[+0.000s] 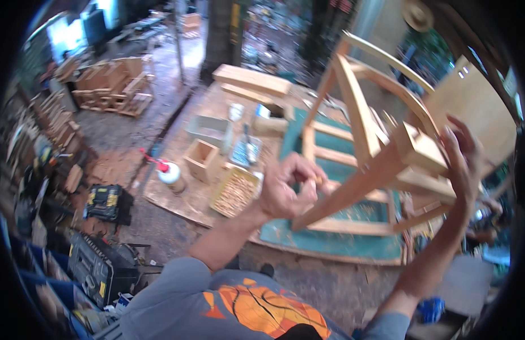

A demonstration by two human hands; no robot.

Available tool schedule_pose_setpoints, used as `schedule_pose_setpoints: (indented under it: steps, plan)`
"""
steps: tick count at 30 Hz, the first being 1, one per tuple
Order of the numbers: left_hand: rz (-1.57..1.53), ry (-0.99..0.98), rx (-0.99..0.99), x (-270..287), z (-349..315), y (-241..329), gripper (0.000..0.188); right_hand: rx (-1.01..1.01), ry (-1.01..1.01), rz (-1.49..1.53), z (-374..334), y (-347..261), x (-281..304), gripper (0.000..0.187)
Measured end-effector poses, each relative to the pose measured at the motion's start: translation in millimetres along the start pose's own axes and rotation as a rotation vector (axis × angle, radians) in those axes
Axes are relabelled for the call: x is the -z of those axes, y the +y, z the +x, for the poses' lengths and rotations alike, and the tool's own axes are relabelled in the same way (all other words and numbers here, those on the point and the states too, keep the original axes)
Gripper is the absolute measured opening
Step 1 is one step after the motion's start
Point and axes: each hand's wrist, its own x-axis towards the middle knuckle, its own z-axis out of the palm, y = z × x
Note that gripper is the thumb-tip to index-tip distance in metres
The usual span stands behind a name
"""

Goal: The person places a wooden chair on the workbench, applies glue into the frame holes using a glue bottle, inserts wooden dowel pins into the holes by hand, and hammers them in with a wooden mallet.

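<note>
My left hand (pixel 290 190) is closed in a pinch, with a small pale wooden piece (pixel 318 180) between thumb and fingertips. It is held just left of a leg of a wooden chair frame (pixel 358 184), which lies tilted on the table. My right hand (pixel 462 150) is at the frame's upper right side, gripping it by the block-like corner, with some fingers raised along it. Nearest to my left hand stands a yellow tray (pixel 215 207) filled with many similar small wooden pieces (pixel 237 190). Slight blur hides the exact shape of the pinched piece.
On the table (pixel 160 198) are a glue bottle (pixel 169 173) with a red cap, a wooden box (pixel 201 160), a grey bin (pixel 210 130), a blue tray (pixel 246 151) and long boards (pixel 254 79). A green mat (pixel 353 246) lies under the frame. Tool cases (pixel 103 202) sit on the floor at left.
</note>
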Motion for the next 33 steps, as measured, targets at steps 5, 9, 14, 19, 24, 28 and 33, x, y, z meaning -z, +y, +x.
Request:
schedule_pose_setpoints:
  steps: [5,9,14,19,24,28,33]
  plan:
    - [-0.018,0.075,0.244,12.4,-27.8,19.6,0.012,0.054,0.021,0.039,-5.6,3.7,-1.5,0.04]
    - [0.078,0.128,0.245,6.8,-23.8,33.9,0.017,0.074,0.02,0.061,-7.7,3.0,-1.0,0.04]
    - [0.235,0.117,0.182,-5.7,5.6,30.4,0.015,0.059,0.048,0.075,-5.8,4.5,-7.3,0.039]
    - [0.468,0.113,-0.065,-16.0,36.4,25.4,0.011,0.107,0.047,-0.015,0.3,-11.4,-14.1,0.044]
    - [0.491,0.024,-0.148,-34.0,52.9,24.2,0.013,0.083,0.051,-0.073,-5.1,-8.7,-4.5,0.048]
    - [0.552,-0.08,-0.247,-37.7,57.9,22.7,0.015,0.074,0.086,-0.076,-5.4,-12.7,-7.1,0.05]
    - [0.604,-0.112,-0.296,-40.4,61.5,23.4,0.014,0.095,0.094,-0.108,-5.9,-12.1,-6.2,0.05]
